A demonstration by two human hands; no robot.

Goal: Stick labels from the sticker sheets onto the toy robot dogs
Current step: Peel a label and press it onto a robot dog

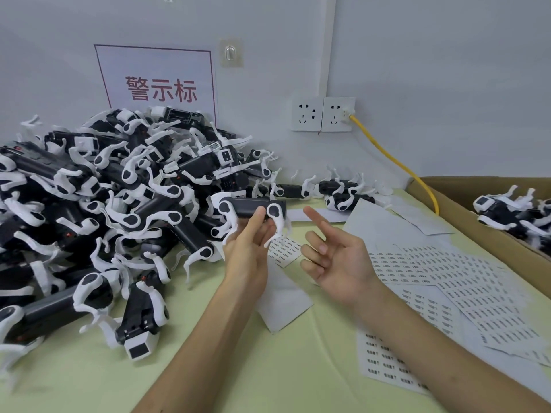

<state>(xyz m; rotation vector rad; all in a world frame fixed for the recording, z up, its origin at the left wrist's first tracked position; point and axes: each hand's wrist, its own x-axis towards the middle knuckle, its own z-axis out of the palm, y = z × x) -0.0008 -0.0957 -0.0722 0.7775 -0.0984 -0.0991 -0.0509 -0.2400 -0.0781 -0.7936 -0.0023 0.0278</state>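
1. Well left of your fingers, a pile of toy dogs (104, 204), black bodies with white legs, lies heaped on the green table (268, 368) against the wall. A sign (158, 81) with red characters hangs behind it.
2. Your left hand (244, 263) grasps one dog (250, 205). The thumb (257, 217) lies across its dark body, the other fingers curl behind it, and its white legs hang down on either side of the thumb. The dog is raised clear of the table, just right of the pile.
3. Below those fingers, a small sticker sheet (283, 248) lies flat on the table, partly hidden by the hand.
4. Your right hand (337, 266) is released: palm turned toward the dog, fingers loosely spread, grasping nothing. Its forefinger tip is near the dog but apart from it. Whether a label sits on a fingertip cannot be told.
5. Beyond the right fingers, a few loose dogs (343, 192) lie by the wall under two sockets (323, 114). A yellow cable (396, 162) runs from the right one.
6. Right of your right hand, the sticker sheets (447, 272) lie overlapping on the table, printed with rows of small labels.
7. Far right, a cardboard box (465, 214) holds further dogs (507, 213).
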